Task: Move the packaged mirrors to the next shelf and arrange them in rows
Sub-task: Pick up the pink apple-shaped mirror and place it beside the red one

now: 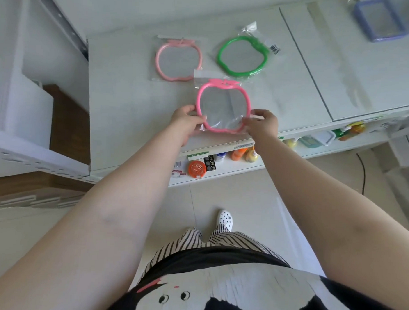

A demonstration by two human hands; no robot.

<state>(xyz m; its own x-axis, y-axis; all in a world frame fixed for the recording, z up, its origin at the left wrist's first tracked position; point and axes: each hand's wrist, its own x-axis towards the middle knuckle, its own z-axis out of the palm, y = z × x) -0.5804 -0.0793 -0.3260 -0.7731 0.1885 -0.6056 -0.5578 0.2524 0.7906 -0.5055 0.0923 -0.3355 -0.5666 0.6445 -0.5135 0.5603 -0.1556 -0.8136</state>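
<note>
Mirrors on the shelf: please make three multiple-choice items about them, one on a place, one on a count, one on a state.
1. Where does the green mirror lie?
A. right of the pale pink mirror
B. on the floor
C. under the blue mirror

2. How many apple-shaped mirrors are in view?
A. one
B. three
C. five

3. What is the state of the bright pink mirror?
A. out of its bag
B. lying untouched
C. held at both sides

Key:
1 A, since both lie flat on the shelf, the green one to the right.
2 B, since there are a pale pink, a green and a bright pink one; the blue one is rectangular.
3 C, since the left hand and the right hand each close on its frame, still in its bag.
</note>
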